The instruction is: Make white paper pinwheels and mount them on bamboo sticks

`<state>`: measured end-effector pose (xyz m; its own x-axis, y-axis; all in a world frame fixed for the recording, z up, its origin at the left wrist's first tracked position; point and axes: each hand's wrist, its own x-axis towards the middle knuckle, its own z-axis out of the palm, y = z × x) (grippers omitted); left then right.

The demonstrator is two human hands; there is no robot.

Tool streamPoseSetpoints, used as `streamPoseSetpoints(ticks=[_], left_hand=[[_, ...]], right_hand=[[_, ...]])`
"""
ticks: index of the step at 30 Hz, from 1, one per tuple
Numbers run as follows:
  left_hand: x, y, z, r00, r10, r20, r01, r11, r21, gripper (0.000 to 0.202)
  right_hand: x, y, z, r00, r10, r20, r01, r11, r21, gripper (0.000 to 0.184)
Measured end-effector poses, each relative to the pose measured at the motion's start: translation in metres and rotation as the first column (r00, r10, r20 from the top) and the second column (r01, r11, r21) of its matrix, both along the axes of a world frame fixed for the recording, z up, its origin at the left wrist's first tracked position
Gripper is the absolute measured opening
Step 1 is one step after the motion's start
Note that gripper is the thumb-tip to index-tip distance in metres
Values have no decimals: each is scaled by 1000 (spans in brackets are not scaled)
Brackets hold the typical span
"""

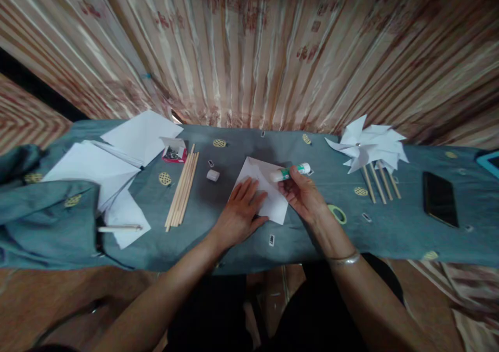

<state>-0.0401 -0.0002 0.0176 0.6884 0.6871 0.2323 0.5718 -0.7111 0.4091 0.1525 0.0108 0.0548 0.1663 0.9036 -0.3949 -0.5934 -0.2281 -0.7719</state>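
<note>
A square sheet of white paper (277,210) lies on the cloth in front of me, with folds or cut flaps near its middle. My left hand (242,210) rests flat on it, fingers spread, covering its left part. In my right hand (299,190) is a green and white glue stick (290,172), held sideways over the paper's upper right side. Its white end points left, close to the paper; whether it touches I cannot tell. The small white cap (212,175) sits on the cloth to the left of the paper.
Wooden sticks (183,191) and a small red-and-white box of pins (174,150) lie left, beside white paper sheets (93,167). To the right are paper pinwheels on sticks (366,144), a phone (440,198) and the green ring of a scissor handle (337,214). A curtain (249,55) hangs behind.
</note>
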Motion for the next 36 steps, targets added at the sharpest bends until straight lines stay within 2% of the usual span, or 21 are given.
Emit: streamPoseSetpoints(ticks=[7, 12, 15, 18, 21, 25, 36], left_hand=[[2, 1, 2, 999, -29, -36, 29, 1000, 6, 54], [2, 1, 3, 998, -31, -51, 31, 1000, -3, 51], [3, 1, 4, 999, -27, -43, 26, 999, -24, 48], [4, 1, 5, 1000, -22, -22, 21, 999, -42, 45], [4, 1, 4, 1000, -15, -4, 15, 999, -49, 44], [4, 1, 5, 1000, -18, -1, 18, 999, -49, 46], [4, -1, 4, 1000, 2, -11, -3, 999, -39, 53]], right_hand=[[1, -6, -12, 979, 92, -180, -99, 995, -31, 22], [3, -3, -14, 981, 117, -154, -122, 992, -19, 20], [7, -2, -9, 994, 102, -38, -101, 995, 25, 19], [11, 0, -3, 984, 50, 173, -66, 994, 88, 22], [11, 2, -2, 924, 19, 382, -59, 994, 95, 25], [7, 2, -9, 811, 52, 583, -122, 989, 82, 25], [7, 6, -22, 694, 58, 718, -169, 982, 84, 27]])
